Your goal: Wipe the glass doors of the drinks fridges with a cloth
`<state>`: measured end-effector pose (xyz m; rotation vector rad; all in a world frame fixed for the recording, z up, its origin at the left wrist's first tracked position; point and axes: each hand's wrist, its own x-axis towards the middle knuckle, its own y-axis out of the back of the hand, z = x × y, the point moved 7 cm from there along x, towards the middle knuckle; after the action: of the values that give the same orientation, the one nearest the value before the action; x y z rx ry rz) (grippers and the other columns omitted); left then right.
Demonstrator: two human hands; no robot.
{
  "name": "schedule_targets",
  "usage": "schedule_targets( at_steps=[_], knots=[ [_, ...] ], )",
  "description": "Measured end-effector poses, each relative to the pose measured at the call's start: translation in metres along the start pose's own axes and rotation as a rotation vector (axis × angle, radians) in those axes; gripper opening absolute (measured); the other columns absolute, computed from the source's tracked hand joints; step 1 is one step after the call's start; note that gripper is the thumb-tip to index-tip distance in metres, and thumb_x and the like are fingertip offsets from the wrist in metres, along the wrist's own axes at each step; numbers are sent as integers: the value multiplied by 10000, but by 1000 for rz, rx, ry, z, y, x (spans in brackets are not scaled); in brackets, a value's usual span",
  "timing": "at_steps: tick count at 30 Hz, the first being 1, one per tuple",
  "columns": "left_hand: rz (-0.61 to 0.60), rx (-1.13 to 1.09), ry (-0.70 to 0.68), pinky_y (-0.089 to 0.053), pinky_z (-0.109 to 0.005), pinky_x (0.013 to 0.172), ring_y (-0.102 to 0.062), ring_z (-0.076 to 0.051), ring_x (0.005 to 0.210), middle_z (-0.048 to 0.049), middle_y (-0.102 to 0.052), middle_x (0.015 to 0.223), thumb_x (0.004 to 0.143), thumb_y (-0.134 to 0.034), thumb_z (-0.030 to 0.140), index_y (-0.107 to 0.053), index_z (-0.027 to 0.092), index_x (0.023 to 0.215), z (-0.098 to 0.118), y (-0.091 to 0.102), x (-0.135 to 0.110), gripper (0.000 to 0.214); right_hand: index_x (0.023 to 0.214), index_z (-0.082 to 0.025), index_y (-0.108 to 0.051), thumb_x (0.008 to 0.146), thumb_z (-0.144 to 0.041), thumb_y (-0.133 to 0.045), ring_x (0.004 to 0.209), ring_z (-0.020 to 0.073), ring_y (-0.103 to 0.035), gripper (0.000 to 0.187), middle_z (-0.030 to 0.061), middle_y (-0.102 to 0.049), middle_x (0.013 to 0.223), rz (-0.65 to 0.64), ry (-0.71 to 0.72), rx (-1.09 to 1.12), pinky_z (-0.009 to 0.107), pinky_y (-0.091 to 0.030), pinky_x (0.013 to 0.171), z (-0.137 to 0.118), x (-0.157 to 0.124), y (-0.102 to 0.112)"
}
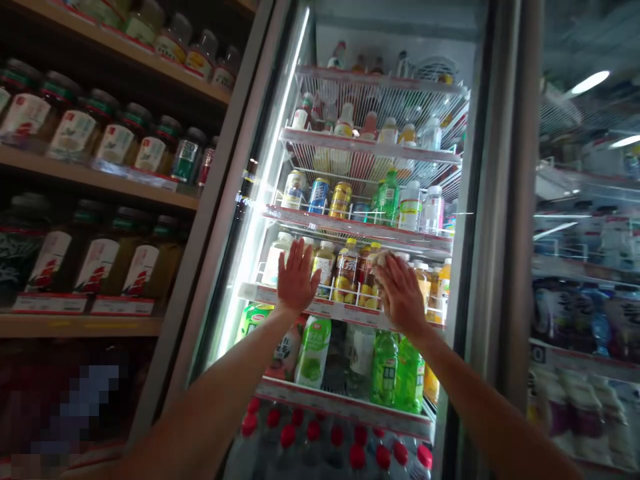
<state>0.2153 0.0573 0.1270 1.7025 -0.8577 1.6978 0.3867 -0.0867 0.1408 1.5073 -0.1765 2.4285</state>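
My left hand (297,277) is open, fingers spread and flat against the glass door (250,220) of a lit drinks fridge, at the height of a shelf of juice bottles (347,270). My right hand (401,293) is beside it on the same glass, back towards me. Its fingers press a small pale crumpled cloth (382,258) against the door. Both arms reach up from the bottom of the view. Behind the glass, wire shelves hold cans (319,195), green bottles (387,197) and red-capped bottles (330,443).
Wooden shelves (95,177) at the left carry rows of labelled jars and bottles. A second glass-door fridge (585,267) stands at the right, beyond a grey door frame (515,233). A blurred patch covers the lower left corner.
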Motion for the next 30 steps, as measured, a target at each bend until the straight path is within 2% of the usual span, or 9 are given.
schedule_targets(
  at_steps=[5, 8, 10, 14, 16, 20, 22, 27, 30],
  knots=[
    [24, 23, -8, -139, -457, 1117, -178, -237, 1381, -152, -302, 1452, 888, -355, 360, -341, 110, 1366, 1, 1, 0, 539, 1306, -151, -465, 854, -234, -398, 1325, 299, -310, 464, 155, -351, 1429, 248, -431, -107, 539, -323, 1029, 78, -20, 25],
    [19, 20, -10, -140, -461, 1117, -182, -244, 1379, -153, -303, 1452, 888, -353, 364, -344, 104, 1364, 1, 1, 0, 542, 1297, -76, -464, 840, -238, -410, 1322, 328, -301, 488, 211, -331, 1424, 372, -591, -109, 562, -306, 1031, 90, -25, 29],
    [18, 13, -13, -134, -464, 1117, -185, -247, 1378, -156, -305, 1450, 886, -357, 366, -351, 101, 1360, 1, 1, 0, 544, 1318, -105, -442, 846, -221, -401, 1335, 308, -283, 488, 189, -319, 1437, 363, -506, -81, 547, -314, 1033, 64, -23, 23],
    [31, -11, -14, -132, -462, 1118, -188, -247, 1378, -158, -303, 1451, 880, -370, 370, -344, 104, 1365, 0, 1, 0, 553, 1334, -218, -425, 845, -167, -387, 1363, 243, -246, 493, 91, -348, 1440, 113, -88, 15, 472, -316, 1057, -8, -19, 1],
    [34, -16, -15, -134, -462, 1118, -185, -248, 1379, -160, -300, 1452, 882, -366, 369, -340, 101, 1366, -1, 1, 0, 554, 1324, -224, -439, 838, -170, -404, 1349, 251, -274, 490, 89, -370, 1428, 91, -78, 2, 485, -301, 1057, -4, -24, 3],
    [30, -31, -18, -128, -477, 1118, -190, -256, 1377, -160, -292, 1455, 882, -358, 382, -335, 104, 1369, -1, 0, 0, 561, 1312, -141, -454, 814, -208, -426, 1310, 331, -316, 503, 167, -327, 1438, 296, -496, -104, 568, -308, 1008, 66, -41, 23],
    [31, -37, -20, -127, -479, 1118, -189, -256, 1377, -160, -292, 1455, 884, -358, 386, -335, 104, 1369, -1, -1, 0, 561, 1306, -112, -459, 815, -212, -416, 1312, 340, -304, 503, 184, -313, 1440, 359, -576, -107, 567, -307, 1014, 74, -45, 26],
    [40, -32, -25, -125, -467, 1119, -194, -254, 1376, -165, -299, 1450, 884, -370, 385, -332, 98, 1371, -2, -1, 0, 566, 1331, -220, -431, 838, -191, -394, 1353, 264, -256, 495, 75, -297, 1466, 180, -217, -2, 483, -314, 1054, 6, -29, 7],
    [46, -21, -27, -123, -468, 1119, -195, -251, 1376, -166, -302, 1449, 884, -374, 379, -328, 101, 1374, -2, -1, 0, 565, 1343, -233, -415, 843, -198, -406, 1351, 263, -263, 502, 72, -313, 1460, 142, -206, -25, 481, -304, 1057, 6, -31, 8]
  ],
)
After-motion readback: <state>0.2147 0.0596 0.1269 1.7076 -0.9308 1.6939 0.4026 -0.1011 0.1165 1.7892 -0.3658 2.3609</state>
